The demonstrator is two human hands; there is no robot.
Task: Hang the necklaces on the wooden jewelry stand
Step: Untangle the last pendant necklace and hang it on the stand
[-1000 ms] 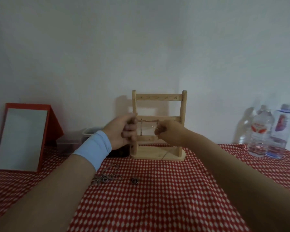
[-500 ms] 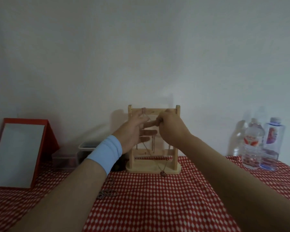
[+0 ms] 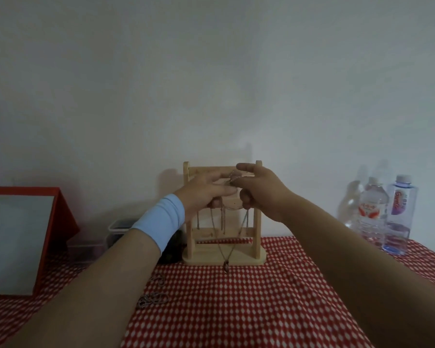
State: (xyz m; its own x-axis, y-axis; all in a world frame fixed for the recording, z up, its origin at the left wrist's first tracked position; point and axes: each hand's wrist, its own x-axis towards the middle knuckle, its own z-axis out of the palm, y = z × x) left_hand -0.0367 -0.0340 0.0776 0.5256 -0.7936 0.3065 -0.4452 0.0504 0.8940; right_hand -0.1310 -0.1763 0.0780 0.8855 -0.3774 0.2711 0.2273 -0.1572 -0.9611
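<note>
Necklace (image 3: 232,177): a fine metal chain, held up in front of the stand (image 3: 257,237) at its top rail (image 3: 204,170), right of the rail's middle. Two strands drop in a narrow V down the stand's front to a small dark pendant (image 3: 226,266) at the base's front edge. I can't tell whether the pendant touches the cloth (image 3: 261,297).

Grip: my right hand (image 3: 264,197) pinches the chain between thumb and a finger, with the index finger straight out above the rail. My left hand (image 3: 204,194) meets it from the stand's left side, fingertips closed on the same short bit of chain as far as I can see. Both hands are empty apart from the chain.

Handling, my guess: very light and limp, and it should slide through the fingers. It is likely to snag or knot, and the thin links won't take a tug. Best held close to the spot that goes over a hook, keeping a short span taut between the two pinches while the pendant's weight straightens the rest. The hooks are too small to make out.

Hung chains (image 3: 222,218) dangle from the stand's middle rail. Loose chains (image 3: 152,298) lie on the cloth, in front of the stand and to its left.

A box (image 3: 118,228) and a red-framed mirror (image 3: 20,242) stand to the left of the stand. Bottles (image 3: 387,212) stand well to its right.
</note>
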